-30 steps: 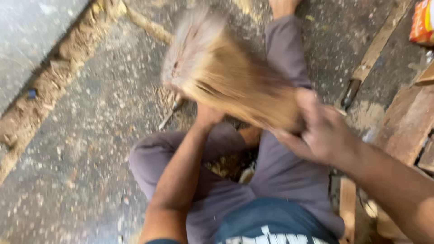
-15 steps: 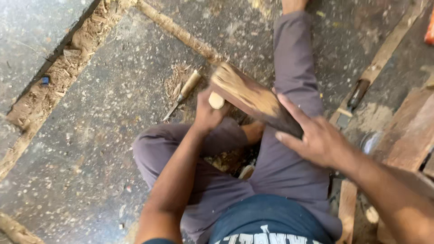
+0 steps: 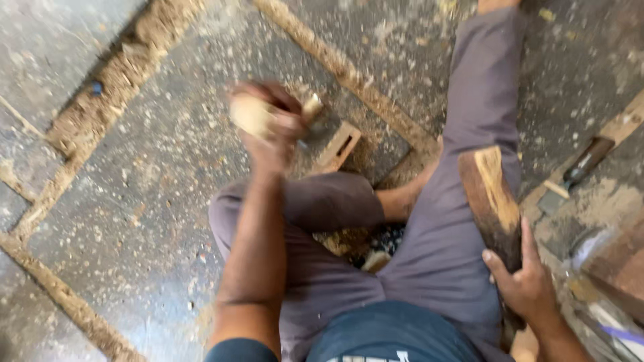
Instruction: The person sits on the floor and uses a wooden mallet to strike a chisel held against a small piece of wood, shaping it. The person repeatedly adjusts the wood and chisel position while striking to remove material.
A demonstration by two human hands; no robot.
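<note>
On floor, one wood block, two hands

A single head-worn view is provided, directed steeply downward from above the seated person. The lap, both legs and the dusty floor are taken in at close range. The person's torso is cut off by the lower frame edge.
</note>
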